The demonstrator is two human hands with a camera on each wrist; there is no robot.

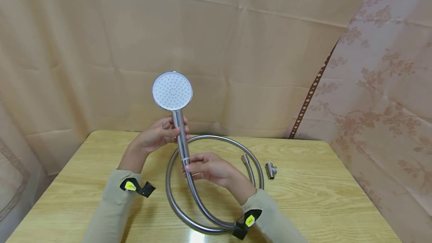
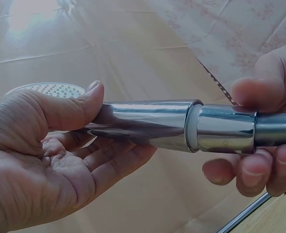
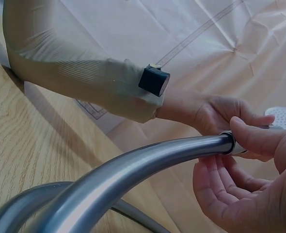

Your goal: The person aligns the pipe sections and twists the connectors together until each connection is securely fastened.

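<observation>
A chrome shower head with a white nozzle face stands nearly upright above the table. My left hand holds its handle between thumb and fingers. At the handle's lower end, my right hand pinches the metal end fitting of the shower hose. Handle and fitting meet in line, and a narrow whitish ring shows between them in the left wrist view. From the fitting the hose curves down and loops on the table, its other end lying right of my right hand.
A small chrome tee fitting lies on the wooden table, right of the hose loop. A beige curtain hangs behind the table's far edge, and a floral cloth hangs along the right side.
</observation>
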